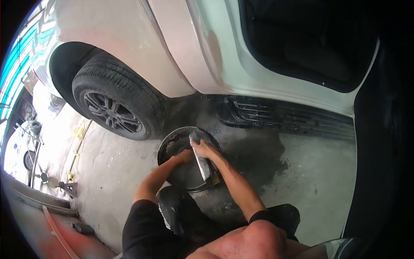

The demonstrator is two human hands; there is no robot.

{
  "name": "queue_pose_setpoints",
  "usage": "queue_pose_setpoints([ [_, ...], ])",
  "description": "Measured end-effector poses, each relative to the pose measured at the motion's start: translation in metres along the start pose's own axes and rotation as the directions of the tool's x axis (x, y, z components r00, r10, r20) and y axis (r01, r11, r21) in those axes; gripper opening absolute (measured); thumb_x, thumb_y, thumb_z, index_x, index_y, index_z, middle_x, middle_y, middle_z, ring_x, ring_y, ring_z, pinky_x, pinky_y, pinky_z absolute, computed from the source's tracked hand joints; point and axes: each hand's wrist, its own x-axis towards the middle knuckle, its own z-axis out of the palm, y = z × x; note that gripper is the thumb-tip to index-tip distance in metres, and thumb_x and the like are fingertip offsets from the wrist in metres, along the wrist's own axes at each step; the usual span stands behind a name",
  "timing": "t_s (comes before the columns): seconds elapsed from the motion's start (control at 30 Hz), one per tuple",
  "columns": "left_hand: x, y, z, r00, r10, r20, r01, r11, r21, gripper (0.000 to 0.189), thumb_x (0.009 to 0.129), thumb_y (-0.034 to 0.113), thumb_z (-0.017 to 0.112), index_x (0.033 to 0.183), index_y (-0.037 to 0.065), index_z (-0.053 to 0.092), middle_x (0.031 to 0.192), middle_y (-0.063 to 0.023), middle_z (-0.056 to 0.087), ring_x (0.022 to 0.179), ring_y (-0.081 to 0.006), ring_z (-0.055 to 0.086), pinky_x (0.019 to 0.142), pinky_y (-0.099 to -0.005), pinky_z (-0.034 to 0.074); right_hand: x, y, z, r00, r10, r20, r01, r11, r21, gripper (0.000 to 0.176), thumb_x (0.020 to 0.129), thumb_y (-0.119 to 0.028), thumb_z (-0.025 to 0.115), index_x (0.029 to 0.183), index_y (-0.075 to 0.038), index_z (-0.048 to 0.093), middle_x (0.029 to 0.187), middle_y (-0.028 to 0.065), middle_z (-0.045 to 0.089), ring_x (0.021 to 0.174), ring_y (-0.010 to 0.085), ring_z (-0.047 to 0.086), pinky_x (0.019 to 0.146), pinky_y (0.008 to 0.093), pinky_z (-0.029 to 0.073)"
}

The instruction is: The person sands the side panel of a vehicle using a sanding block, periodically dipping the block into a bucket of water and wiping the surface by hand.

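A round black tub [162, 149] with dark, wet-looking contents stands on the concrete. My right hand [203, 149] is closed around the upper end of a long grey-white sanding block [201, 165], which is held at a slant over the tub, its lower end near the rim. My left hand [185, 155] reaches inside the tub, to the left of the block. Its fingers are hidden, so whether they hold anything does not show.
A vehicle wheel [114, 112] stands left of the tub, under a patchy body panel [116, 26]. The black side step [280, 118] runs low on the right. Wet concrete [254, 159] surrounds the tub. A yellow cord [76, 151] and metal stand [69, 187] are at left.
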Motion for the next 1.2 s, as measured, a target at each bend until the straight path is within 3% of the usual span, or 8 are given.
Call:
queue_pose_setpoints([
  [0.17, 0.027, -0.020, 0.040, 0.957, -0.145, 0.252, 0.120, 0.986, 0.112, 0.039, 0.094, 0.020, 0.058, 0.127, 0.002, 0.068, 0.122, -0.0285, 0.070, 0.114, -0.0427, 0.069, 0.099, -0.0541, 0.052, 0.083, 0.021, 0.042, 0.960, -0.006, 0.281, 0.108, 0.931, -0.348, 0.063, 0.101, -0.051, 0.047, 0.139, -0.004, 0.065, 0.144, 0.0255, 0.060, 0.138, 0.0423, 0.054, 0.116, 0.0484, 0.040],
  [0.37, 0.050, -0.023, 0.100, 0.914, -0.235, 0.330, 0.197, 0.970, 0.143, 0.040, 0.092, 0.019, 0.060, 0.127, 0.002, 0.068, 0.123, -0.0285, 0.070, 0.115, -0.0425, 0.068, 0.100, -0.0536, 0.052, 0.087, 0.036, 0.089, 0.938, 0.332, 0.098, -0.204, 0.760, -0.618, 0.049, 0.093, -0.029, 0.065, 0.139, -0.013, 0.068, 0.153, 0.0128, 0.056, 0.142, 0.0317, 0.053, 0.105, 0.0542, 0.051],
  [0.47, 0.065, -0.022, 0.107, 0.911, -0.247, 0.330, 0.211, 0.967, 0.141, 0.040, 0.091, 0.019, 0.061, 0.126, 0.001, 0.068, 0.123, -0.0285, 0.070, 0.115, -0.0424, 0.068, 0.101, -0.0533, 0.052, 0.095, 0.065, 0.123, 0.962, 0.236, 0.136, 0.003, 0.491, -0.871, 0.046, 0.093, -0.029, 0.066, 0.137, -0.015, 0.070, 0.150, 0.0103, 0.060, 0.140, 0.0291, 0.055, 0.103, 0.0576, 0.051],
  [0.77, 0.056, -0.023, 0.096, 0.910, -0.286, 0.300, 0.245, 0.955, 0.168, 0.042, 0.089, 0.019, 0.063, 0.126, 0.001, 0.067, 0.125, -0.0284, 0.069, 0.117, -0.0421, 0.067, 0.102, -0.0524, 0.052, 0.135, 0.068, 0.108, 0.851, 0.059, 0.523, 0.290, 0.777, -0.559, 0.049, 0.096, -0.047, 0.061, 0.122, -0.008, 0.077, 0.117, 0.0136, 0.075, 0.102, 0.0311, 0.070, 0.087, 0.0484, 0.055],
  [0.87, 0.051, -0.019, 0.091, 0.909, -0.304, 0.284, 0.260, 0.948, 0.184, 0.042, 0.088, 0.018, 0.064, 0.126, 0.000, 0.067, 0.125, -0.0283, 0.069, 0.118, -0.0420, 0.067, 0.102, -0.0521, 0.052, 0.062, 0.007, 0.033, 0.917, 0.049, 0.397, 0.000, 0.992, -0.122, 0.062, 0.098, -0.060, 0.057, 0.113, -0.003, 0.076, 0.106, 0.0140, 0.074, 0.098, 0.0259, 0.069, 0.081, 0.0492, 0.054],
  [0.97, 0.050, -0.012, 0.082, 0.917, -0.314, 0.248, 0.274, 0.944, 0.183, 0.043, 0.087, 0.018, 0.065, 0.126, 0.000, 0.067, 0.125, -0.0283, 0.068, 0.119, -0.0419, 0.066, 0.103, -0.0518, 0.052, 0.026, 0.002, -0.005, 0.939, -0.264, 0.218, 0.204, 0.943, 0.264, 0.061, 0.103, -0.057, 0.053, 0.111, -0.001, 0.074, 0.100, 0.0147, 0.073, 0.095, 0.0249, 0.068, 0.078, 0.0437, 0.054],
  [1.03, 0.050, -0.006, 0.075, 0.922, -0.318, 0.221, 0.283, 0.943, 0.176, 0.043, 0.086, 0.018, 0.065, 0.126, 0.000, 0.067, 0.126, -0.0283, 0.068, 0.119, -0.0418, 0.066, 0.103, -0.0516, 0.052, -0.030, -0.026, -0.041, 0.956, -0.288, -0.058, 0.289, 0.885, 0.364, 0.059, 0.104, -0.054, 0.055, 0.125, 0.000, 0.068, 0.103, 0.0125, 0.073, 0.096, 0.0195, 0.064, 0.086, 0.0357, 0.051],
  [1.2, 0.061, 0.021, 0.035, 0.985, -0.156, 0.067, 0.153, 0.987, 0.056, 0.048, 0.087, 0.023, 0.067, 0.129, 0.000, 0.067, 0.126, -0.0285, 0.068, 0.118, -0.0435, 0.066, 0.107, -0.0497, 0.050, -0.064, -0.041, -0.104, 0.612, -0.517, -0.598, 0.741, 0.640, 0.204, 0.071, 0.091, -0.044, 0.080, 0.142, 0.001, 0.058, 0.126, 0.0146, 0.067, 0.114, 0.0226, 0.063, 0.099, 0.0375, 0.050],
])
